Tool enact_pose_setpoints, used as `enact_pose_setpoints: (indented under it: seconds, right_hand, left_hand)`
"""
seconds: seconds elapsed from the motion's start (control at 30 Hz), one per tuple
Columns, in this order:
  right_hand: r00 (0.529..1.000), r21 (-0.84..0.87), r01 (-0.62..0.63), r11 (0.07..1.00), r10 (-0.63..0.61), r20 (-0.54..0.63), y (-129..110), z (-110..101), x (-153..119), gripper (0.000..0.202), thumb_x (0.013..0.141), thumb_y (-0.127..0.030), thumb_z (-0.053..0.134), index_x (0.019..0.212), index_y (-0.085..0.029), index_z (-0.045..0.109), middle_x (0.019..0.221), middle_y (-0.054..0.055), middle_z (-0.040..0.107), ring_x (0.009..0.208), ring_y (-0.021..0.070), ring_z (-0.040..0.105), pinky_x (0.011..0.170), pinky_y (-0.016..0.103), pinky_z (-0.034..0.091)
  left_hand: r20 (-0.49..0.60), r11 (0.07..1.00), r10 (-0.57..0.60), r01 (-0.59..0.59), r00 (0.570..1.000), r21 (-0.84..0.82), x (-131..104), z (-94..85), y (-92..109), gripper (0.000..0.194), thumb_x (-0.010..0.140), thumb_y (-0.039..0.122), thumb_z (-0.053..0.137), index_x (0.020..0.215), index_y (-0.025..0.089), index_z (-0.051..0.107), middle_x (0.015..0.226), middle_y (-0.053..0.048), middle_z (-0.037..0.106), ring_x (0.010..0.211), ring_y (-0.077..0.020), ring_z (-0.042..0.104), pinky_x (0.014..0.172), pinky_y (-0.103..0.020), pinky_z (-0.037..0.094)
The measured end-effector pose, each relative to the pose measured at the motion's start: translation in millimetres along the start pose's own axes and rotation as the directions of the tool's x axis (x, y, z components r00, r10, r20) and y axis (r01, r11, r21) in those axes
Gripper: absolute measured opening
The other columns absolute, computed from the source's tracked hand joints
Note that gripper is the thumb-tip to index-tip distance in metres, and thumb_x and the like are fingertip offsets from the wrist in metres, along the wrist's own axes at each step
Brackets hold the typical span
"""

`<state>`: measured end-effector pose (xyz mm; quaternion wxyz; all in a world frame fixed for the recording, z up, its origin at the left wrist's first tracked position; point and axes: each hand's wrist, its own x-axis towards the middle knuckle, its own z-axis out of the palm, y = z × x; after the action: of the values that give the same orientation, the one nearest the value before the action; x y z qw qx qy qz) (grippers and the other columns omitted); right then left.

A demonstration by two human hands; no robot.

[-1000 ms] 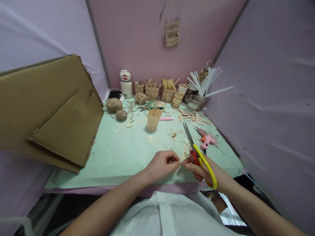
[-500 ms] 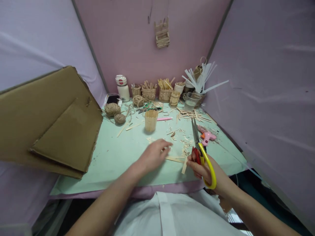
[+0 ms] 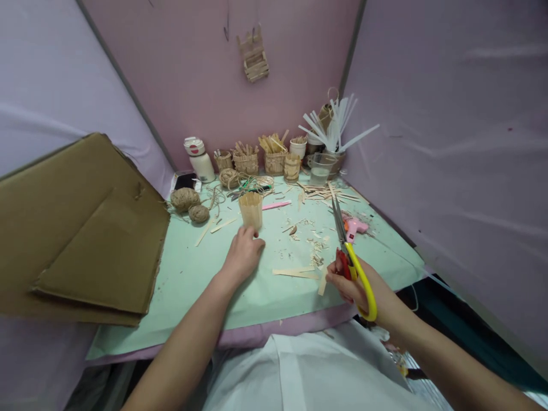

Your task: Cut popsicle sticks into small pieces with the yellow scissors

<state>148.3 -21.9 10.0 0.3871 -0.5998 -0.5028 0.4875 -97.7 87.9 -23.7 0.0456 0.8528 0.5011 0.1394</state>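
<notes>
My right hand [image 3: 349, 279] is closed around scissors [image 3: 349, 245] with yellow and red handles, their blades pointing away from me. A short, pale wooden strip [image 3: 323, 283] is also pinched in its fingers and hangs down. My left hand [image 3: 243, 251] is palm down by the foot of a small cup [image 3: 250, 211] made of upright wooden slats. Its thumb is apart from the bent fingers, and nothing shows in it; whether the fingertips touch the cup I cannot tell. Between the hands, thin wooden strips [image 3: 294, 273] lie on the green tabletop [image 3: 192, 302].
Wood shavings [image 3: 317, 251] and a pink glue gun [image 3: 355, 227] lie to the right. Behind the cup are a pink pen [image 3: 276, 205], twine balls [image 3: 185, 200] and baskets of sticks [image 3: 274, 162]. A large cardboard sheet [image 3: 85, 240] leans at the left.
My left hand has moved left and away from me, from above the loose strips to the cup's foot. My right hand still holds the scissors and strip. The view has shifted slightly.
</notes>
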Motion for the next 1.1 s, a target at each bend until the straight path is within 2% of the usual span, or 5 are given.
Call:
enact_pose_setpoints:
  seconds: [0.23, 0.4, 0.53, 0.67, 1.1]
  right_hand:
    - [1.000, -0.014, -0.016, 1.000, 0.016, -0.007, -6, 2, -3, 0.031, 0.065, -0.039, 0.062, 0.076, -0.024, 0.038, 0.067, -0.003, 0.052, 0.045, 0.0095, 0.039, 0.042, 0.026, 0.035]
    - [0.999, -0.017, -0.028, 0.999, 0.028, -0.032, -6, 5, 0, 0.032, 0.064, -0.042, 0.062, 0.076, -0.024, 0.038, 0.067, -0.003, 0.052, 0.044, 0.0089, 0.039, 0.041, 0.025, 0.034]
    - [0.999, 0.008, -0.024, 1.000, 0.024, -0.035, -7, 4, 2, 0.034, 0.066, -0.043, 0.063, 0.076, -0.023, 0.037, 0.068, -0.003, 0.053, 0.042, 0.0079, 0.038, 0.040, 0.025, 0.032]
    - [0.990, 0.054, 0.060, 0.997, -0.053, -0.134, 3, -5, 6, 0.037, 0.070, -0.042, 0.066, 0.077, -0.024, 0.034, 0.069, -0.004, 0.051, 0.040, 0.0067, 0.037, 0.038, 0.024, 0.031]
    - [0.966, -0.049, 0.082, 0.995, -0.092, -0.243, 25, -13, 25, 0.042, 0.070, -0.053, 0.068, 0.084, -0.023, 0.042, 0.065, -0.001, 0.054, 0.041, 0.0103, 0.040, 0.040, 0.027, 0.033]
  left_hand:
    - [-0.292, 0.916, -0.228, 0.104, 0.929, -0.387, -2, -12.5, -26, 0.026, 0.081, 0.016, 0.047, 0.091, 0.018, 0.071, 0.090, -0.006, 0.066, 0.085, -0.0182, 0.056, 0.078, -0.030, 0.044]
    - [-0.149, 0.727, -0.408, 0.222, 0.901, -0.650, -5, -19.3, 2, 0.023, 0.080, 0.037, 0.058, 0.072, 0.017, 0.066, 0.064, 0.000, 0.061, 0.062, -0.0133, 0.051, 0.062, -0.026, 0.040]
    - [0.169, 0.548, -0.150, 0.224, 0.974, -0.806, -2, -10.7, 56, 0.025, 0.079, 0.037, 0.058, 0.069, 0.016, 0.065, 0.065, -0.001, 0.063, 0.063, -0.0130, 0.054, 0.061, -0.025, 0.041]
    - [0.406, 0.273, 0.064, 0.376, 0.911, -0.886, 15, 0.4, 100, 0.020, 0.075, 0.027, 0.058, 0.090, 0.015, 0.066, 0.083, -0.004, 0.067, 0.070, -0.0117, 0.057, 0.063, -0.023, 0.044]
    - [0.323, 0.057, 0.123, 0.318, 0.939, -0.946, 17, 31.5, 110, 0.027, 0.068, 0.036, 0.072, 0.078, 0.014, 0.060, 0.068, 0.001, 0.056, 0.061, -0.0090, 0.049, 0.057, -0.023, 0.039]
